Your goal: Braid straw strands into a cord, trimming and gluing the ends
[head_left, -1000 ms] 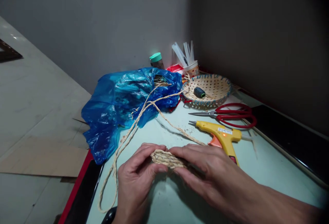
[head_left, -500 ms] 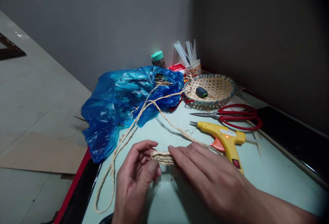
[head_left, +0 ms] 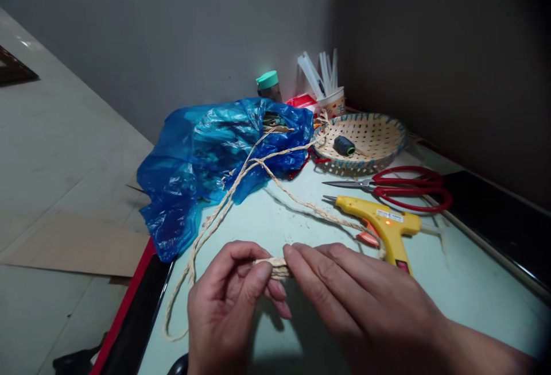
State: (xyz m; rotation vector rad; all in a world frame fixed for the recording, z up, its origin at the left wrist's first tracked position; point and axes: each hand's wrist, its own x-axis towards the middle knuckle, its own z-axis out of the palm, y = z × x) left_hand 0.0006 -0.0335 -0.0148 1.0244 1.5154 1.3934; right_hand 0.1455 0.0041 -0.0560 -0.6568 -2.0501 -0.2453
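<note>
A small coiled piece of twisted straw cord is held between both hands above the table. My left hand pinches its left end between thumb and index finger, the lower fingers loosely curled. From the right, my right hand closes over the other end; its thumb is hidden. A long loose strand of the same cord loops over the table to the left and runs back to a blue plastic bag. Another stretch passes behind my right hand, beside a yellow hot glue gun with its orange light lit.
Red-handled scissors lie beyond the glue gun. Behind them, a shallow woven basket holds a dark thread spool. A paper cup of clear glue sticks and a teal-lidded jar stand by the wall. Cardboard lies on the floor.
My left thumb has shifted right along the coiled cord and covers more of it. The lower left fingers extend further beneath. The view has tilted slightly down.
</note>
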